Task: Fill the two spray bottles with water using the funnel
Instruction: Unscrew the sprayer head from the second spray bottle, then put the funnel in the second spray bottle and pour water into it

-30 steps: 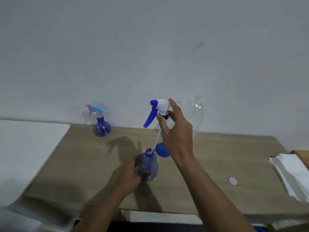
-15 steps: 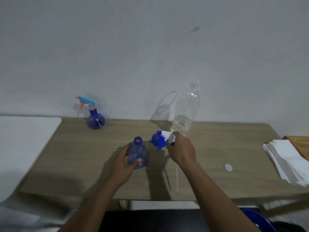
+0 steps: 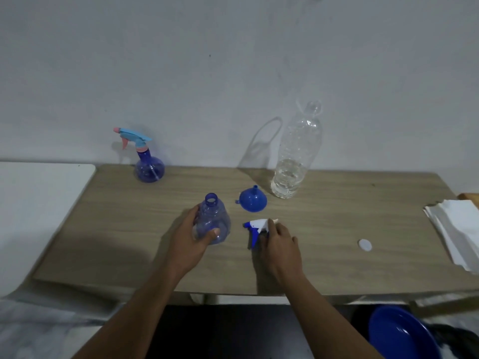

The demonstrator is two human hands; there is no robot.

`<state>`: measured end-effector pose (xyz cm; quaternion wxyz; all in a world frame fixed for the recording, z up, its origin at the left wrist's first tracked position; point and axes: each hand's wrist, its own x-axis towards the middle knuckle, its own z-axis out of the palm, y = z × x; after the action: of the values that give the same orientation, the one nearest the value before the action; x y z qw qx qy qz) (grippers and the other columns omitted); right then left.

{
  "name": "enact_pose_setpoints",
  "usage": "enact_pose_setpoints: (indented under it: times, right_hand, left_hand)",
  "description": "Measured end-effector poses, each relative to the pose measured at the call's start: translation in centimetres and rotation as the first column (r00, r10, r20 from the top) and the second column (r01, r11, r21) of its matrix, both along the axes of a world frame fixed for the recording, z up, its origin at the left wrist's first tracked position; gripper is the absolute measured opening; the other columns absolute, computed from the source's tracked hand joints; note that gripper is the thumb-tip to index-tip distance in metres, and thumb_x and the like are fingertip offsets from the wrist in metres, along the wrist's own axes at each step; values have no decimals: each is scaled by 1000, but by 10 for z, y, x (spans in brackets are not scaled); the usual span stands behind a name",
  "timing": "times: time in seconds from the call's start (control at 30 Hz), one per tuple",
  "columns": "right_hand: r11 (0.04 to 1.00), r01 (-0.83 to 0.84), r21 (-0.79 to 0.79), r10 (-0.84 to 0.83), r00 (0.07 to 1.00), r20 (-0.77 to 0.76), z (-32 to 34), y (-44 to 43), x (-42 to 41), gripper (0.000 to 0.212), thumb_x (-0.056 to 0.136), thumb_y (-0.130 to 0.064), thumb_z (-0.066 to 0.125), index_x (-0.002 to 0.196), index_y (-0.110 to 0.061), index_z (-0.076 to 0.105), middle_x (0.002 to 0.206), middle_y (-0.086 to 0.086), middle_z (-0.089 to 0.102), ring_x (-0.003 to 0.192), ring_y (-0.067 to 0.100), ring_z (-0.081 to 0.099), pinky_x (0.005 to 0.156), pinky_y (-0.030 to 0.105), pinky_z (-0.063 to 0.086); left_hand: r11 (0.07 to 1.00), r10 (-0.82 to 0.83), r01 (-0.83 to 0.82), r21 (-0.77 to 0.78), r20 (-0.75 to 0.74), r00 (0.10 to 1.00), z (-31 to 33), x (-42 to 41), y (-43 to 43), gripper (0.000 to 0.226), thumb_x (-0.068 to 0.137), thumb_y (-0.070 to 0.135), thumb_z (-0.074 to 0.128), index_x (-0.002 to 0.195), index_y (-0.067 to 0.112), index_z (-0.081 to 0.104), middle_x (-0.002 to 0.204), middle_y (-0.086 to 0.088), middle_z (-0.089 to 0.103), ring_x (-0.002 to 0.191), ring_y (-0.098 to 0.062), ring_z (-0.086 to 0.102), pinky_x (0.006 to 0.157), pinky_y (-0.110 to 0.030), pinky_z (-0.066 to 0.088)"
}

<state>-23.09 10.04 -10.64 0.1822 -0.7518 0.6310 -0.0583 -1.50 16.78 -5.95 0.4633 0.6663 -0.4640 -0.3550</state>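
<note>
Nearest, the right hand (image 3: 281, 244) is resting on the table (image 3: 129, 229) with its fingers lying over the spray head (image 3: 258, 227); whether they are pinching it or only touching it, I cannot tell. Just left of that, the left hand (image 3: 191, 240) is wrapping around the open bottle (image 3: 213, 220), thumb across the front, holding it upright with its mouth bare. Beyond the right hand's fingertips, the funnel (image 3: 252, 202) is lying spout-up, apart from both hands. Further back and to the right, the water bottle (image 3: 295, 156) is standing uncapped, roughly a third full, its cap (image 3: 365, 245) lying well right of the right hand. Farthest left, the second sprayer (image 3: 143, 156) is sitting by the wall, head on. Reaching past the funnel could be knocking the tall, light water bottle over, spilling toward the napkins (image 3: 456, 229).
</note>
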Motion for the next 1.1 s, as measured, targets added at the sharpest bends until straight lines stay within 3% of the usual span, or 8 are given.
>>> enact_pose_setpoints:
  times: [0.13, 0.3, 0.5, 0.67, 0.77, 0.87, 1.0, 1.1]
  right_hand:
    - [997, -51, -63, 52, 998, 20, -7, 6, -4, 63, 99, -46, 40, 155, -20, 27, 147, 11, 42, 136, 28, 39, 105, 48, 39]
    - [966, -14, -256, 58, 985, 164, 11, -12, 5, 68, 92, -62, 46, 143, -17, 42, 137, 6, 54, 126, 25, 52, 99, 45, 48]
    - [998, -39, -45, 52, 930, 363, 26, -77, 34, 69, 83, -39, 74, 139, -18, 39, 132, 5, 54, 116, 26, 58, 83, 36, 49]
    - [969, -244, 31, 238, 961, 141, 28, -116, 49, 81, 79, -23, 77, 148, -23, 33, 142, 7, 50, 120, 30, 57, 88, 42, 52]
    - [937, -337, 94, 345, 934, -95, 35, -127, 55, 72, 79, -24, 76, 142, -24, 42, 132, 10, 59, 114, 33, 61, 87, 41, 54]
    - [935, -340, 95, 352, 923, -155, 43, -127, 55, 59, 77, -29, 79, 127, -18, 50, 122, 11, 61, 105, 33, 63, 79, 38, 51]
    - [978, -196, 69, 180, 964, 197, 58, -117, 47, 62, 77, -34, 82, 129, -19, 52, 121, 4, 62, 102, 24, 62, 77, 32, 48]
    - [988, -96, 119, 2, 787, 617, 77, -102, 43, 68, 75, -38, 84, 134, -28, 52, 120, -3, 62, 98, 12, 63, 73, 22, 48]
  left_hand:
    - [1000, 28, -28, -7, 18, 999, -3, 4, 1, 63, 84, 11, 77, 141, 15, 49, 126, 1, 63, 103, 2, 59, 78, -1, 45]
    - [997, 61, -61, -41, -17, 998, -14, 5, 1, 66, 83, 19, 79, 141, 28, 48, 130, 9, 62, 116, -7, 61, 98, -38, 54]
    - [992, 83, -89, -85, -76, 994, -22, 3, -3, 62, 84, 6, 76, 132, 35, 50, 126, 13, 63, 115, -6, 62, 84, -21, 56]
    - [994, 82, -88, -66, -90, 993, -24, 4, -5, 62, 85, 4, 75, 128, 42, 49, 124, 16, 62, 111, 1, 62, 83, -18, 55]
    - [994, 90, -95, -48, -95, 991, -25, 5, -4, 62, 85, 7, 76, 131, 40, 49, 125, 17, 62, 112, 0, 62, 86, -21, 55]
    - [993, 107, -112, -37, -109, 988, -23, 4, -3, 64, 85, 5, 76, 125, 48, 49, 118, 28, 63, 111, 2, 62, 86, -19, 55]
    - [992, 117, -122, -41, -121, 986, -21, 1, -3, 65, 84, 0, 74, 121, 47, 49, 111, 39, 62, 107, 9, 61, 82, -16, 54]
    - [991, 110, -119, -54, -141, 984, -20, 1, -4, 62, 85, 1, 75, 125, 42, 51, 116, 33, 63, 110, 5, 62, 83, -18, 54]
